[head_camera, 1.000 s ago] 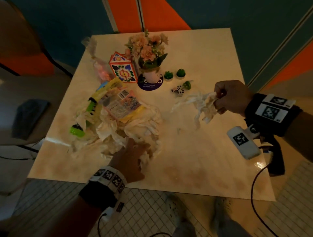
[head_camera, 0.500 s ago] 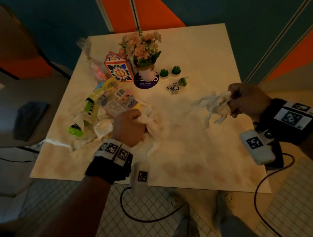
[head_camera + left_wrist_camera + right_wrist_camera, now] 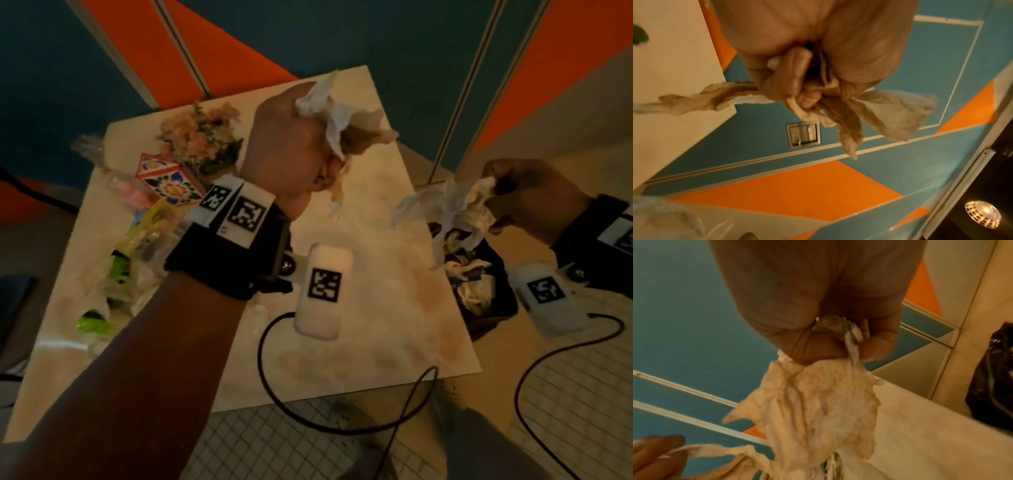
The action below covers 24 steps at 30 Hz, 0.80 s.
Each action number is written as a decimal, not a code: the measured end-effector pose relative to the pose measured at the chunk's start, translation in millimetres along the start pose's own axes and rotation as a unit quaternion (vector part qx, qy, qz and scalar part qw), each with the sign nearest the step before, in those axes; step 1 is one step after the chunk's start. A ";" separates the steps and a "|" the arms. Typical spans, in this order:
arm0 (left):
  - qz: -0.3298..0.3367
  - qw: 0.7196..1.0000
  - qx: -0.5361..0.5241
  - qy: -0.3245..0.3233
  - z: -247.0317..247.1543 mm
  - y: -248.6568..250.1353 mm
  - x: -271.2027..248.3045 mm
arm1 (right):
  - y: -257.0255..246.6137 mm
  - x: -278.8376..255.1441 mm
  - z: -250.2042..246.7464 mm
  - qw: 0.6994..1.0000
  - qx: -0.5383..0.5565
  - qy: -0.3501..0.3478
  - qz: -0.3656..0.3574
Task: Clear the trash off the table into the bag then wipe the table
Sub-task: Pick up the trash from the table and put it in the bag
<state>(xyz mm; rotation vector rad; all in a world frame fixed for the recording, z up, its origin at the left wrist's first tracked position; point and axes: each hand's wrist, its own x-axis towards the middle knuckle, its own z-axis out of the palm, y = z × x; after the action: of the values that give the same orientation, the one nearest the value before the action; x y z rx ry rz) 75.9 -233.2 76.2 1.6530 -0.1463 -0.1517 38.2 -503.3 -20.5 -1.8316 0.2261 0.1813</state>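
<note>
The left hand [image 3: 291, 150] is a closed fist round a wad of crumpled, stained white tissue [image 3: 339, 120], held high over the far part of the table [image 3: 394, 308]. The right hand [image 3: 534, 202] pinches another ragged tissue clump [image 3: 455, 209] past the table's right edge, above the black bag [image 3: 493, 301] already holding paper. Half a second ago the left fist was down in the trash pile [image 3: 126, 263] at the table's left; it has since lifted, and the right hand has moved rightward off the table.

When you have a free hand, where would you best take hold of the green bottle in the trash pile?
Judging by its pose, grip the green bottle around its middle, coming from above on the table's near-left side: it lies flat, half buried in wrappers.
</note>
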 end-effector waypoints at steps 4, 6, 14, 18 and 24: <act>-0.005 0.996 -0.030 -0.082 69.2 -13.2 17.1 | 28.4 -8.5 -36.0 0.998 0.036 0.021 0.052; -0.023 0.994 0.000 -0.106 105.8 -23.3 23.4 | 52.0 -6.5 -55.9 0.996 0.035 0.019 0.080; -0.221 0.968 -0.012 -0.121 236.5 -112.1 65.4 | 165.0 18.3 -109.7 0.970 -0.003 0.004 0.243; -0.304 0.946 0.052 -0.103 285.5 -183.4 94.4 | 220.4 40.7 -108.1 0.954 -0.052 -0.019 0.296; -0.381 0.910 0.136 -0.095 332.8 -292.9 120.4 | 305.6 82.0 -86.4 0.929 -0.094 -0.032 0.356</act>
<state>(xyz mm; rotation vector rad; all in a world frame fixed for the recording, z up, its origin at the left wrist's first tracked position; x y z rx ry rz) 133.6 -555.8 -245.6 1.8975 0.3603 -0.9222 42.4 -671.2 -302.2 -1.8562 0.8515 0.7896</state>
